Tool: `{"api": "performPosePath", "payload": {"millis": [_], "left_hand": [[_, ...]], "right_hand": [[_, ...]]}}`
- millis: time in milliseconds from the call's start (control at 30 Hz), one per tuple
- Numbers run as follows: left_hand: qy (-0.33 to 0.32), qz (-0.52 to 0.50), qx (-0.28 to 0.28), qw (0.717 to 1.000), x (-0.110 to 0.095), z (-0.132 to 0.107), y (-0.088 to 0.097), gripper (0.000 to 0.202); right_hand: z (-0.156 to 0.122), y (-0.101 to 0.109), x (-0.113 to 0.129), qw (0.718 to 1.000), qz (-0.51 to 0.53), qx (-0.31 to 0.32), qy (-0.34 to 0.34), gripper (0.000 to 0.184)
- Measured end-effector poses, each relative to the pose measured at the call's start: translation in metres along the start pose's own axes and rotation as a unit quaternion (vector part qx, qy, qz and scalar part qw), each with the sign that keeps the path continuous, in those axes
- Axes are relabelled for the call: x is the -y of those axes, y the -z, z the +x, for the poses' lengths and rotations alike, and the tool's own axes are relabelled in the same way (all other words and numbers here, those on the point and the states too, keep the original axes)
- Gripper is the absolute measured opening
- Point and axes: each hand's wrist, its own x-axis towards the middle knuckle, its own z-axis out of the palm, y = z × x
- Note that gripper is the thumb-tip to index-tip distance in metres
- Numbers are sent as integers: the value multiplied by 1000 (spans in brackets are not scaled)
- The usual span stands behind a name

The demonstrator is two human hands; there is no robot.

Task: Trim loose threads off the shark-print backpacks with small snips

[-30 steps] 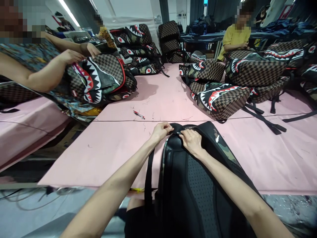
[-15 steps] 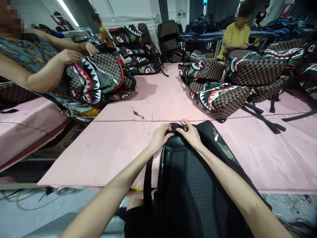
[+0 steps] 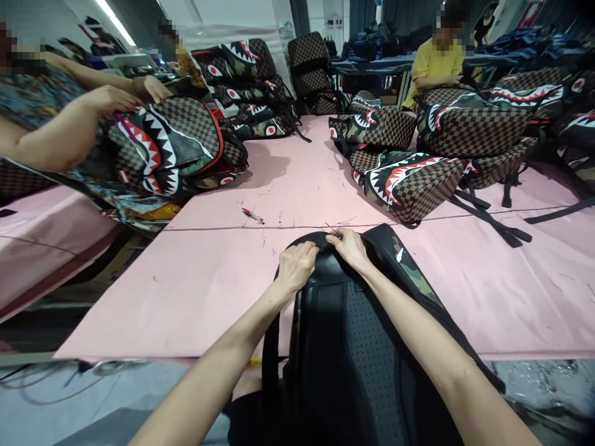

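A black backpack [image 3: 353, 334] with a mesh back panel and camouflage sides lies back-up in front of me, its top on the pink table [image 3: 218, 272]. My left hand [image 3: 296, 267] is closed on the backpack's top edge. Just to its right, my right hand [image 3: 348, 246] pinches something thin at the top edge, perhaps a small tool or thread; I cannot make it out.
A red pen-like tool [image 3: 252, 215] and thread scraps lie on the table ahead. Checkered shark-mouth backpacks [image 3: 409, 183] are piled at the right and back. A person at the left handles another shark backpack [image 3: 171, 145]. A person in yellow [image 3: 434, 65] sits at the far back.
Both hands have come closer together at the backpack's top edge. The right hand has moved up from the top panel to the rim. The view has dropped slightly.
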Motion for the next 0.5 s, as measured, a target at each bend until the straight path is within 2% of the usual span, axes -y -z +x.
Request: {"api": "performPosePath", "payload": {"millis": [100,167,233,300,367,400,433,467,500], "left_hand": [[-12,24,11,1000,-2,-1,3,28],[6,11,22,1000,-2,-4,5,26],[28,-45,47,998,1,-7,9,24],[31,-130,102,986,7,-8,18,18],[20,-241,177,954,17,-6,29,15],[27,-303,193,933,24,-4,35,16],[53,-362,182,913,30,-3,40,18],[101,-407,148,896,37,-2,44,21],[173,-431,103,879,44,-2,47,24]], "right_hand": [[-1,0,0,1000,6,1,2,21],[-2,1,0,1000,15,0,5,20],[-3,1,0,1000,26,-1,10,20],[-3,2,-1,999,36,-1,18,20],[-2,2,-2,999,46,1,22,20],[-1,1,-4,998,52,2,23,20],[-1,0,-6,998,61,4,25,20],[0,-1,-8,997,71,5,28,20],[2,-2,-10,996,83,4,33,21]]}}
